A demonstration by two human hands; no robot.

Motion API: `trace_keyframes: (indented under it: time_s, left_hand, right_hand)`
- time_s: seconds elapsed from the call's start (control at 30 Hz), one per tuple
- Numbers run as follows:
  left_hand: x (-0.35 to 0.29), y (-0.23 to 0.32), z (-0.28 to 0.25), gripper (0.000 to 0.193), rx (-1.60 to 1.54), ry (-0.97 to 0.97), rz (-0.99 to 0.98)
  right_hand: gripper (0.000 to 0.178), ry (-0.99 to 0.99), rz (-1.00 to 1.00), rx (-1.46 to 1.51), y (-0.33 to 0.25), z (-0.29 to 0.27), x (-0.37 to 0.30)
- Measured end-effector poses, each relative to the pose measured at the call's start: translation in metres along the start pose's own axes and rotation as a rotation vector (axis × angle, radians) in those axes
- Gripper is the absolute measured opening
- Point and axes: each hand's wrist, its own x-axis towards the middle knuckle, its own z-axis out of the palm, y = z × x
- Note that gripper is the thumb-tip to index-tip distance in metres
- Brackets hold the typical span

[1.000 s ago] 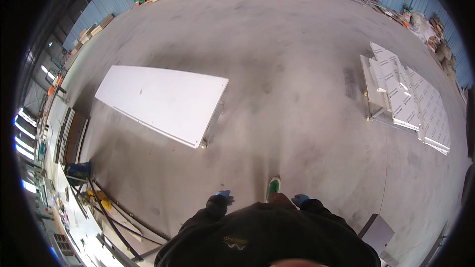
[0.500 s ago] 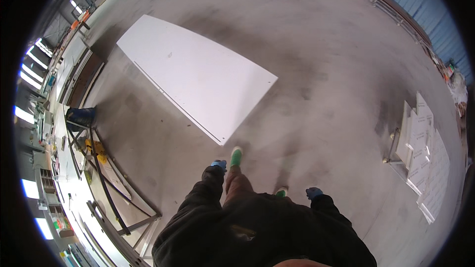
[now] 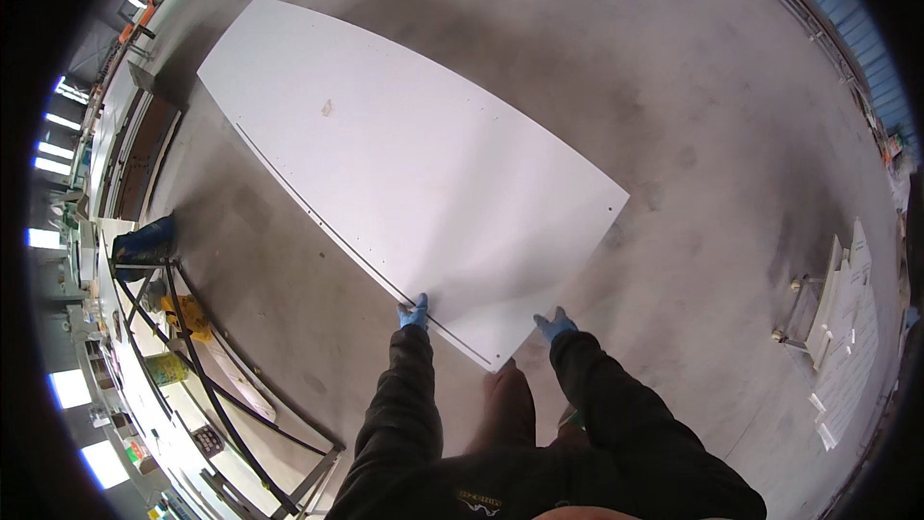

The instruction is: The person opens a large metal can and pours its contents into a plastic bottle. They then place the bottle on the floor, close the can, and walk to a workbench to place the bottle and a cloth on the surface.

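A large white panel [image 3: 404, 154] lies before me, running from the far left toward my feet. It has small holes near its near-end corners and a long dark groove along its left edge. My left hand [image 3: 414, 312], in a blue glove, is at that left edge close to the near corner, its fingers apart. My right hand [image 3: 554, 325], also blue-gloved, is at the short near edge with its fingers spread. Whether either hand presses on the panel or hovers just over it, I cannot tell. Both hands hold nothing.
A long workbench with a dark metal frame [image 3: 197, 356] stands along my left, with a dark blue bundle [image 3: 144, 243] at its corner. Stacked boards [image 3: 140, 156] lie beyond it. On the right, white sheets [image 3: 847, 337] lean on a wheeled rack [image 3: 804, 313].
I have moved closer to the panel and leaned over it. Both hands have reached forward from beside my legs to its near end, and their fingers have spread.
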Motion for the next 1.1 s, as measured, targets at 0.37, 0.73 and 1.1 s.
trace_keyframes:
  time_s: [0.37,0.73,1.1]
  left_hand:
    - [0.018,0.048,0.05,0.12,-0.414,0.042,-0.342]
    - [0.024,0.116,0.135,0.13,0.774,-0.182,-0.265]
    - [0.019,0.15,0.239,0.1,0.072,-0.159,-0.172]
  right_hand:
    - [0.058,0.192,0.037,0.193,-0.046,-0.014,0.111]
    - [0.076,0.483,-0.041,0.04,-0.066,-0.082,0.129]
    - [0.08,0.343,-0.1,0.477,-0.056,-0.077,0.124]
